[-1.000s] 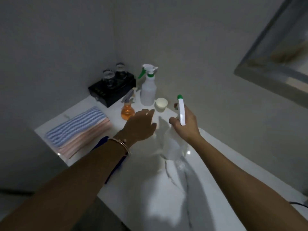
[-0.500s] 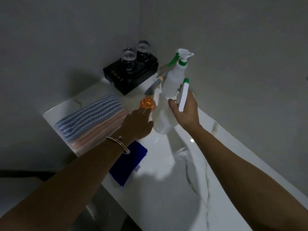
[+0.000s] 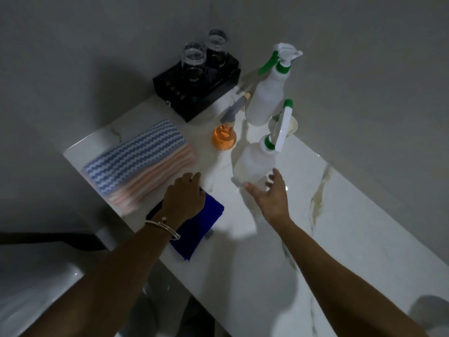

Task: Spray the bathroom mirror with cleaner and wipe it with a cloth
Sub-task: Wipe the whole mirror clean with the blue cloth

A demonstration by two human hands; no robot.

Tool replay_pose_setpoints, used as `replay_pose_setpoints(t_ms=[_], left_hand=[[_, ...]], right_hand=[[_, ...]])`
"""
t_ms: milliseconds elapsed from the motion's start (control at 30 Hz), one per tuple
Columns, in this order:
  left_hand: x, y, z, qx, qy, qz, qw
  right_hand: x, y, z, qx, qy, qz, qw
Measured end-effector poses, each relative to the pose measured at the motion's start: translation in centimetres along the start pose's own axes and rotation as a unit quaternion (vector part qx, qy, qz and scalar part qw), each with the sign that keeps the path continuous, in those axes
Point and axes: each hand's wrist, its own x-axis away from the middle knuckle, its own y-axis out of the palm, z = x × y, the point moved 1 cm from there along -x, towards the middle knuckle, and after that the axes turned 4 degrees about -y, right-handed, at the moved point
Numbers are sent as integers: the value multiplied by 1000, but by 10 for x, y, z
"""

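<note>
My left hand (image 3: pixel 184 199) sits on the blue cloth (image 3: pixel 206 221) at the counter (image 3: pixel 352 239) edge, grip unclear; my right hand (image 3: pixel 271 195) splays beside the translucent spray bottle (image 3: pixel 252 164).

Prob. a bathroom, dim view: marble counter (image 3: pixel 352 239) w/ spray bottles (image 3: pixel 266 100), folded cloths (image 3: pixel 138 156), glasses (image 3: pixel 194 59).

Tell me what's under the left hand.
A folded blue cloth on the white counter. The left hand covers its far corner; whether the fingers grip it is hidden.

Blue cloth (image 3: pixel 194 229) half hidden under left hand (image 3: pixel 184 198), small cup (image 3: pixel 294 125) mostly behind spray bottle (image 3: pixel 252 166), right hand (image 3: pixel 269 193) fingers blurred
</note>
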Motion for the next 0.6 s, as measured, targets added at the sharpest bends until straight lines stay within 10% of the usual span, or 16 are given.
replay_pose_setpoints(t_ms=[167, 600], left_hand=[[15, 25, -29, -4, -44, 5, 999], [27, 39, -63, 78, -167, -3, 983]], right_hand=[[30, 41, 41, 113, 55, -208, 970], [71, 87, 20, 86, 25, -233, 968]])
